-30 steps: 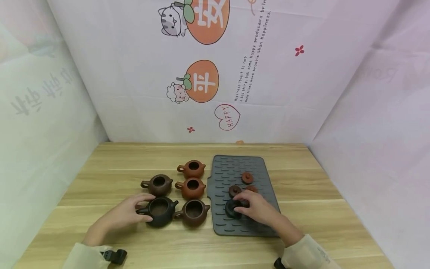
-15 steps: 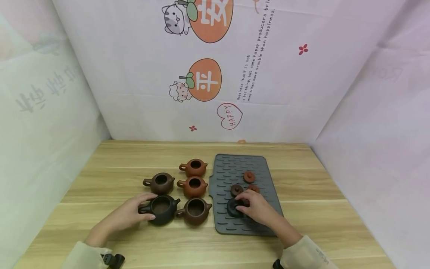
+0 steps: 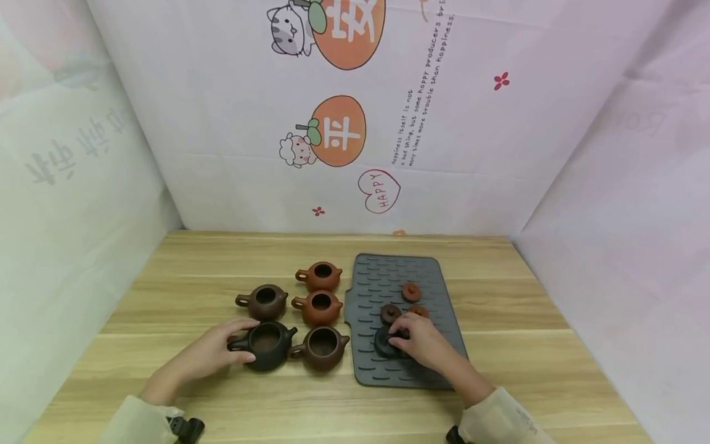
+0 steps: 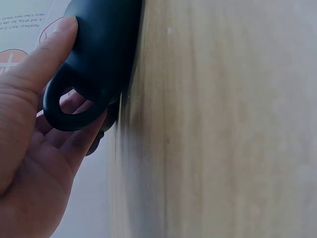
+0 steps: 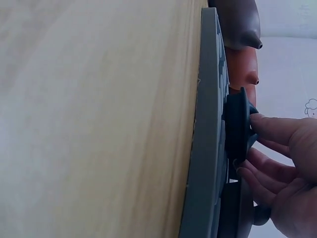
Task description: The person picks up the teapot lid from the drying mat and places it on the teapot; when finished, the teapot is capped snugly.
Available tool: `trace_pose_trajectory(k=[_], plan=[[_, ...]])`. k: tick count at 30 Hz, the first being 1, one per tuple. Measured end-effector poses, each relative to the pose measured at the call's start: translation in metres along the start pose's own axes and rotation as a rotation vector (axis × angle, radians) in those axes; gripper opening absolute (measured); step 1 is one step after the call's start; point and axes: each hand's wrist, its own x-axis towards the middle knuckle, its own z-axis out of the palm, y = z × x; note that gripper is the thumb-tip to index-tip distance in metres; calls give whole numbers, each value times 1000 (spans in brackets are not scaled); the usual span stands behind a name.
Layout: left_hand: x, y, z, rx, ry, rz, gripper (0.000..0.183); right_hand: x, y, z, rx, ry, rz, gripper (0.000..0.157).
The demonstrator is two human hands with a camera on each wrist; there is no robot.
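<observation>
The fingers of the left hand [image 3: 208, 353] grasp the black teapot [image 3: 273, 360] by its handle side, its spout pointing away from them. The fingers of the right hand [image 3: 429, 346] pinch the black lid [image 3: 381, 344] by its knob, over the grey mat [image 3: 373, 277]. A dark brown lid [image 3: 391, 313] sits just beyond the right fingers, while another lid [image 5: 240, 208] is tucked close under them. Between the hands stands a brown teapot [image 3: 324, 359], leaving a narrow gap from its spout to the mat's left edge. The mat's near edge is close to the right fingers. Bench [image 3: 277, 407] wood stretches broadly from the left fingers to the left edge, and on their near side.
</observation>
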Motion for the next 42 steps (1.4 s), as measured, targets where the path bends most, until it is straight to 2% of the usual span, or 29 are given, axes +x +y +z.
trace_pose_trajectory(k=[4,8,13,17,24,30,33,39,42], plan=[[1,-1,1,1,5,-1,71,3,-2,-4,7,-8,-26,10],[1,-2,2,2,12,11,69,7,-16,-11,41,3,-45,9],[-1,-2,1,17,22,27,67,21,-51,-19,75,-1,-103,6],[-1,-1,0,31,19,32,66,39,-83,-17,103,-46,-128,6],[-1,-1,0,11,13,24,67,72,-133,9,55,-97,-114,11],[2,-4,0,-32,2,-9,66,87,-164,36,52,-137,-81,13],[3,-4,-1,-44,-3,-17,66,91,-173,47,23,-151,-78,13],[3,-3,0,-65,0,-17,65,95,-182,64,-22,-118,-170,13],[1,-4,0,-69,2,-23,65,94,-186,72,-33,-123,-172,13]])
